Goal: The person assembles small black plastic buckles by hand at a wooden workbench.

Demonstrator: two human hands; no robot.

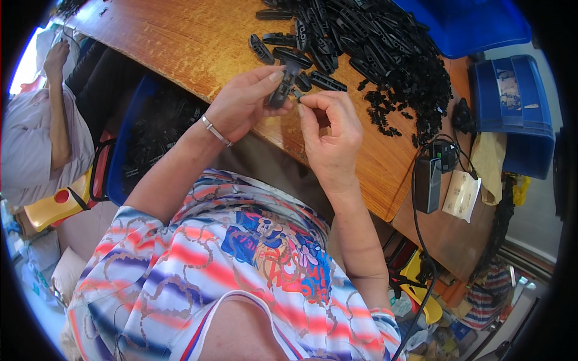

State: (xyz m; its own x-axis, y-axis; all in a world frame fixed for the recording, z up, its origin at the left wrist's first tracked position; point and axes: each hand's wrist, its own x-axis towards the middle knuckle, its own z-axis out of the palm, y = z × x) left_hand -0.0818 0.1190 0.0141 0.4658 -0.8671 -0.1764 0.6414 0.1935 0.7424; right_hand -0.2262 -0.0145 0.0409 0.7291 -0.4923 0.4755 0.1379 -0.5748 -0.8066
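While the left hand [250, 96] curls partway round a dark part [281, 91], thumb on top, the right hand [334, 129] pinches a tiny piece [297, 93] right beside it, thumb to forefinger. Looks like a small-part fitting step; whether the two touch is too small to tell. Next move calls for fine alignment, left grip steady. Dark part sits in left fingers, above the wooden table [192, 48], near its front edge; black parts pile [391, 36] on the table's far side.

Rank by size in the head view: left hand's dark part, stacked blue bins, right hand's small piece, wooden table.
Wooden table
Stacked blue bins
Dark part in left hand
Small piece in right hand
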